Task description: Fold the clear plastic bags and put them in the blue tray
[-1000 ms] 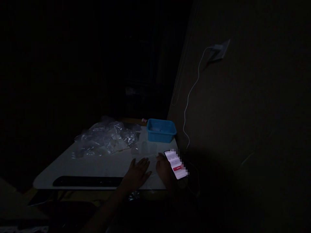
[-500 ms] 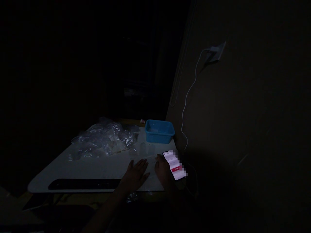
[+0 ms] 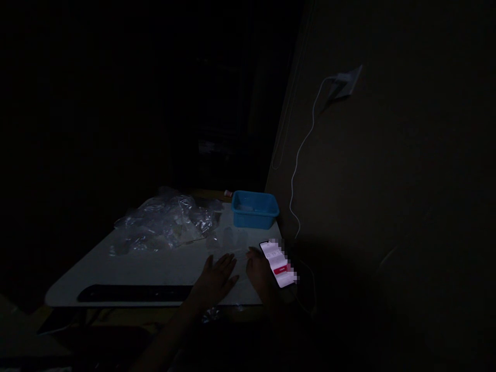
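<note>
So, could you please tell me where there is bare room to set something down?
The white table looks bare between the clear plastic heap, the dark strip and the left hand, though dimness may hide small things. The right side is crowded, with the right hand beside the phone and the blue basket beyond them.

My left hand [image 3: 216,280] is back-up, its fingers forward and loosely spread, thumb angled rightward; my right hand [image 3: 259,268], near but apart, curls its fingers; my left forearm [image 3: 176,328] slants in, my right forearm [image 3: 276,305] mostly shadowed
</note>
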`<state>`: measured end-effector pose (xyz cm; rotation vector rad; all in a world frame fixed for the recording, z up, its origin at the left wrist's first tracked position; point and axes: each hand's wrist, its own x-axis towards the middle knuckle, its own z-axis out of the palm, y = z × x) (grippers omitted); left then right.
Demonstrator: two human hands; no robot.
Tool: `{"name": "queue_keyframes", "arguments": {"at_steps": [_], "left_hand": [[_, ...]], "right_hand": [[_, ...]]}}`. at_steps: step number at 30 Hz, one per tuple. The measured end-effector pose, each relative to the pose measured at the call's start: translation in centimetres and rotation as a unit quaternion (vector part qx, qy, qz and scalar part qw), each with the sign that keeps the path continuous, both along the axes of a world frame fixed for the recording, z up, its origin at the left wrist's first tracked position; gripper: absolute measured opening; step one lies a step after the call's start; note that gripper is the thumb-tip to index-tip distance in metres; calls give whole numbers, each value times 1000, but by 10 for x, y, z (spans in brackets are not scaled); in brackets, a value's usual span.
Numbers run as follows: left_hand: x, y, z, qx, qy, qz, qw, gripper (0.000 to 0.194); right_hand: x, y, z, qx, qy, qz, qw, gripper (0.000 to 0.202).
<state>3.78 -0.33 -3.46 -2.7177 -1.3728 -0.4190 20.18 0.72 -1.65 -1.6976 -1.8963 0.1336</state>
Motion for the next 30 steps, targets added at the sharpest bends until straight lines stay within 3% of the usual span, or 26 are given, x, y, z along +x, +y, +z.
{"name": "queue_keyframes", "arguments": {"at_steps": [17, 24, 30], "left_hand": [[0, 1, 0, 8, 10, -3, 1000, 51], [-1, 1, -1, 23, 11, -9, 1000, 50], [-1, 1, -1, 1, 9, -11, 1000, 51]], "right_hand": [[-1, -2, 7, -7, 15, 10, 1000, 36], [-1, -1, 4, -4, 24, -27, 999, 36], [0, -2, 5, -3, 0, 45, 999, 39]]}}
